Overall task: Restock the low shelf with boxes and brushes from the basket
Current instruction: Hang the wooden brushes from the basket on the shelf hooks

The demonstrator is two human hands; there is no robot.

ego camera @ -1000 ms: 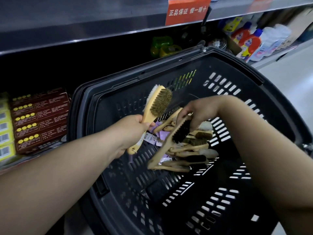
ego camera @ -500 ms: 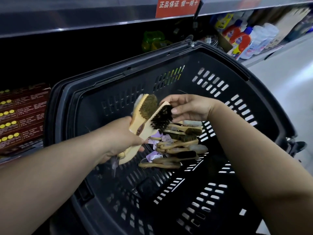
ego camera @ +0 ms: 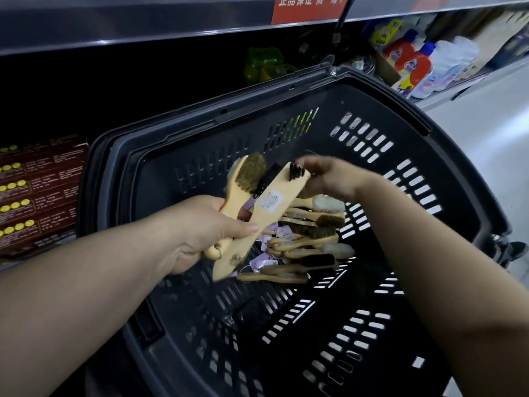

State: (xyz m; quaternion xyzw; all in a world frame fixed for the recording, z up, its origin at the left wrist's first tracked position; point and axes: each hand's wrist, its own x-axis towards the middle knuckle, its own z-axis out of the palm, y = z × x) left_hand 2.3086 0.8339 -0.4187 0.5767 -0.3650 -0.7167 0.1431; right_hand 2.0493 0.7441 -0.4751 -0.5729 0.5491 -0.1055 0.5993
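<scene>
Brushes (ego camera: 310, 234) lie heaped on the floor of the dark slotted basket (ego camera: 380, 96), toward its middle, with purple tags mixed among their wooden handles. Above this heap, the left grip (ego camera: 200, 233) is curled round the handles of two more: a tan-bristled brush (ego camera: 252, 173) on the left and, just beside it on the right, a dark-bristled brush (ego camera: 274, 202) turned so that its pale wooden back and white label face up. The right grip (ego camera: 329, 177) reaches to the far end of the dark-bristled brush, fingers (ego camera: 303, 163) laid over its head; blur hides whether they pinch it or only touch it. Dark red boxes (ego camera: 37, 190) are stacked left of the basket. Red and white bottles (ego camera: 418, 64) stand at the far right.
</scene>
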